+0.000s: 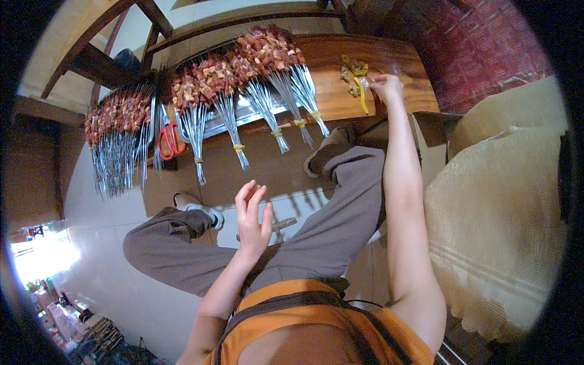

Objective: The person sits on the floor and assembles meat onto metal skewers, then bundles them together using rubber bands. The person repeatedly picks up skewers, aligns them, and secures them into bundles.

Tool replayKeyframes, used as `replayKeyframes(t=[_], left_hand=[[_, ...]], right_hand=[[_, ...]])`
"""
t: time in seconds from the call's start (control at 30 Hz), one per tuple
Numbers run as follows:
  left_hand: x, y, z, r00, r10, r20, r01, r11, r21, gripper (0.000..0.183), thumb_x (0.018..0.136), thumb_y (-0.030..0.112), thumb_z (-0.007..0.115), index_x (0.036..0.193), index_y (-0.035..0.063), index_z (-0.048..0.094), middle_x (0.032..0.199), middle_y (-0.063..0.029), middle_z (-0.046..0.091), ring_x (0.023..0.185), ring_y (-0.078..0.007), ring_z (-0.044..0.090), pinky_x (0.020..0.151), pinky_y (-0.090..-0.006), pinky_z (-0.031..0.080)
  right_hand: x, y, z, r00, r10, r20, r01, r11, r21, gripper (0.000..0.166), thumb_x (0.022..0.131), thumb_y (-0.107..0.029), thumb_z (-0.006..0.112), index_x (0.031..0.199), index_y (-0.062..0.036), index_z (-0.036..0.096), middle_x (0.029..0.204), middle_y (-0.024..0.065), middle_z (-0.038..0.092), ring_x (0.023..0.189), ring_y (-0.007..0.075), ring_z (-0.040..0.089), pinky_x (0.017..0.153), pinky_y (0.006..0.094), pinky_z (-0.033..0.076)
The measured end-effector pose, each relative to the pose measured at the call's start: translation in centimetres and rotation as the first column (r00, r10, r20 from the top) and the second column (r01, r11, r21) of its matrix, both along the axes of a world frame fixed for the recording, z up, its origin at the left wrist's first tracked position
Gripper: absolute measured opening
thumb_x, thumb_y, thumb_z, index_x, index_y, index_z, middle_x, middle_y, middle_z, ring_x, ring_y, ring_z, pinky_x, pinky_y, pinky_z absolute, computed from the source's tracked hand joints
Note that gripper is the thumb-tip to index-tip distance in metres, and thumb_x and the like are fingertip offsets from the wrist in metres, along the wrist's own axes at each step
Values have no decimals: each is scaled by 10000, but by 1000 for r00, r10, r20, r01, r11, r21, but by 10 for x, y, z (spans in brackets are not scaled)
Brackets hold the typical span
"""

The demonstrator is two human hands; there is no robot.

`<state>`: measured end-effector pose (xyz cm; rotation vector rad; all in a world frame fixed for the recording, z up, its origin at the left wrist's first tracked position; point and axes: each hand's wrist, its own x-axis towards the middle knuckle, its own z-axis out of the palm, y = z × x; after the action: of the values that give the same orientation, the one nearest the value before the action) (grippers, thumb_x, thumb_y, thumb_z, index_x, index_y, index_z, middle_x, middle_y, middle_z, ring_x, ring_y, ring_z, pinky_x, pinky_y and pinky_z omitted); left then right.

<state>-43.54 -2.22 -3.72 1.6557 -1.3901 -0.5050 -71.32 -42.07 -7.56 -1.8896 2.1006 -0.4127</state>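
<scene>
My right hand [388, 88] reaches out to the right end of a wooden bench [328, 91], its fingertips beside a small clear plastic piece [364, 82]; whether they pinch it I cannot tell. Left of the fingers lie a yellow strip [363, 96] and a small heap of yellowish bands [356, 66]. My left hand [253, 219] hangs over my lap with fingers apart, holding nothing. Several bundles of raw meat skewers [210, 80] rest on a metal tray [219, 127], their metal ends tied with yellowish bands and jutting over the bench edge towards me.
Further left, more meat skewers [121, 112] lie on another tray, with red-handled scissors [169, 140] between the two groups. A wooden chair frame [102, 64] stands behind them. A large tan textured cover [502, 205] is at my right, and a red patterned surface [483, 45] lies beyond the bench.
</scene>
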Motion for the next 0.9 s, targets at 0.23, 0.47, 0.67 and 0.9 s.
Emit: replayKeyframes(t=[0.23,0.47,0.67,0.9], left_hand=[[16,3,7,996,-56,-67,51,996,-71,342,800,20,578,1139,7,531,1197,-171,486,1119,-321,479,949,-379,387],[66,31,32,961,273,-33,-272,925,-264,294,789,16,602,1079,2,555,1052,-147,593,993,-291,575,860,-355,455],[223,53,54,720,664,199,-588,737,-333,262,796,66,596,1052,19,572,1025,-134,608,983,-273,584,855,-345,453],[377,41,17,568,687,453,-636,716,-288,357,759,104,626,1096,16,549,1061,-165,585,1020,-331,542,905,-400,415]], right_hand=[[-2,19,31,908,103,406,168,799,-578,234,814,-109,592,1018,-12,533,903,107,570,854,215,570,770,380,469],[171,189,117,421,524,741,-322,850,-418,111,912,-124,535,958,-28,564,733,3,525,590,68,465,524,208,408],[204,224,121,372,442,817,-460,851,-251,137,902,-144,559,961,-26,596,670,-22,502,535,47,444,477,193,380],[158,113,102,854,481,196,-301,766,-569,252,902,-203,552,1040,2,603,974,111,649,867,197,607,775,296,471]])
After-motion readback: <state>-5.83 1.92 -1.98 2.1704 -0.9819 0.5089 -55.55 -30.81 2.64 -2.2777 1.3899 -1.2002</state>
